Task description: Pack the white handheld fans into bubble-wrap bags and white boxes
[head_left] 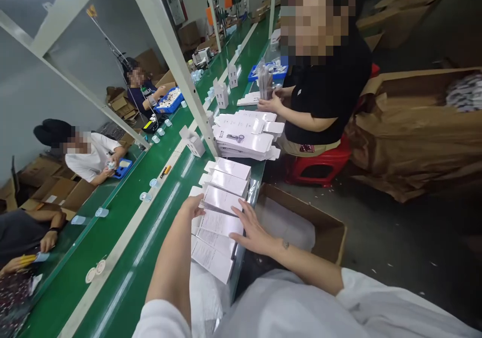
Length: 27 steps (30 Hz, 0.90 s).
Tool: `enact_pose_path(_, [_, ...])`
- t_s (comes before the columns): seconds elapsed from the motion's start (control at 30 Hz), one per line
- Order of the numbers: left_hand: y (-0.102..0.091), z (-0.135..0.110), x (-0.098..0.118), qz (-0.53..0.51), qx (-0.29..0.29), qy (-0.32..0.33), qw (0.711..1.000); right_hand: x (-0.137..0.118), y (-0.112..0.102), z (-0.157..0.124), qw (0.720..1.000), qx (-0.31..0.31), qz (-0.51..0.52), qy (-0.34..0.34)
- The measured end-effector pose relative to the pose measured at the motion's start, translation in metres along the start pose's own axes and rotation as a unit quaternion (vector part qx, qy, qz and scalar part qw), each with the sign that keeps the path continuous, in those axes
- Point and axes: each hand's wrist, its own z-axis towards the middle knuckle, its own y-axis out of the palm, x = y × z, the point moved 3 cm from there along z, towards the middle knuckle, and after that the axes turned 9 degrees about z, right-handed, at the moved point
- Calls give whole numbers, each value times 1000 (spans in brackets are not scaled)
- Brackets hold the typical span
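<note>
A row of flat white printed cartons (216, 232) lies overlapping on the edge of the green conveyor bench (113, 242). My left hand (191, 208) curls over the row's near left edge. My right hand (252, 235) lies against the row's right side, its fingers spread flat. Further along stand more white cartons in overlapping rows, and a stack of flat cartons (241, 134) lies beyond them. Across that stack, a seated co-worker in black (327, 92) handles a clear packet (265, 82).
An open cardboard box (297, 202) sits on the floor just right of my right hand. Beyond it are a red stool (316, 162) and a large paper-lined carton (414, 127). Co-workers sit across the belt, with small clear cups and blue trays (169, 101) along it.
</note>
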Motion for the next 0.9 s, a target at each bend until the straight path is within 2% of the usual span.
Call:
enact_pose_path(0.07, [-6,-2,1,7,-20,-13,1000,5,-1,0,999,-22,-35,-31])
enact_pose_path(0.13, [-18,-9,-6,30,-10,15,999,13,-3,1,996,-45,-58,-43])
enact_pose_path(0.2, [-30,-22,-24,72,31,65,995,21,-3,1,993,-57,-85,-65])
enact_pose_path(0.27, [-30,-36,-52,101,38,81,991,24,-1,2,987,-51,-112,-104])
enact_pose_path(0.33, [-15,-48,-80,67,-23,52,996,24,3,3,981,-39,-131,-138])
enact_pose_path(0.4, [8,-58,-97,-13,-72,26,997,20,7,3,975,-28,-146,-164])
enact_pose_path(0.47, [30,-63,-101,-99,-62,19,993,16,9,4,970,-22,-159,-185])
enact_pose_path(0.57, [53,-63,-94,-206,-44,19,977,12,5,8,965,-16,-174,-197])
enact_pose_path(0.63, [63,-64,-92,-274,-67,28,959,8,0,12,964,-9,-187,-188])
enact_pose_path(0.7, [65,-71,-100,-331,-85,42,939,-2,-5,11,962,-3,-196,-188])
enact_pose_path(0.77, [60,-85,-120,-361,-97,55,926,-17,-4,3,960,-2,-187,-209])
enact_pose_path(0.83, [49,-104,-152,-366,-141,73,917,-29,5,-8,959,-17,-149,-240])
enact_pose_path(0.9, [28,-122,-199,-358,-203,94,907,-36,31,-18,949,-91,-76,-293])
